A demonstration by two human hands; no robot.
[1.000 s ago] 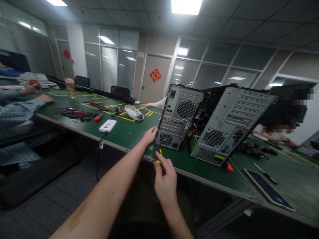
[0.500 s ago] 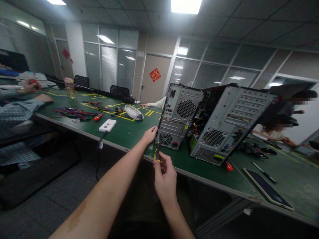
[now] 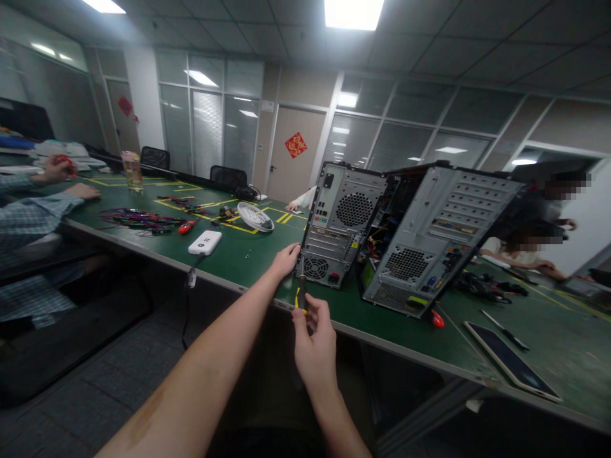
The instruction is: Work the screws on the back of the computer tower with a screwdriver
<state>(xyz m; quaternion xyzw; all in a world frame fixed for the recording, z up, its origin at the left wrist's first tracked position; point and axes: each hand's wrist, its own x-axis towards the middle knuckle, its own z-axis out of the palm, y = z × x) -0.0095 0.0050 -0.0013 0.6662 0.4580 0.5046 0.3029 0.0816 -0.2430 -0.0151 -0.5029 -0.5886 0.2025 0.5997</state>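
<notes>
The right grip (image 3: 312,343) is nearest, clenched round the yellow-and-black handle of a screwdriver (image 3: 300,296). The shaft points up and away towards the lower left rear corner of a case (image 3: 341,219). The tip is hidden, so I cannot tell whether it sits in a screw.

Just beyond, the left grip (image 3: 285,259) lies against that same corner. Whether its fingers clasp the edge or only press on it cannot be told.

The case stands upright near the front edge of the green tabletop (image 3: 238,257), rear towards the camera. Its rear panel is in place, while its right side is already open and shows wiring. A second case (image 3: 439,235) leans just beside it, with a red-handled tool (image 3: 437,320) at its foot and a tablet (image 3: 513,364) further right.

To the left lie a white power bank (image 3: 205,242) and a small fan (image 3: 256,217). Far left, another person's hands (image 3: 82,189) rest on the tabletop.
</notes>
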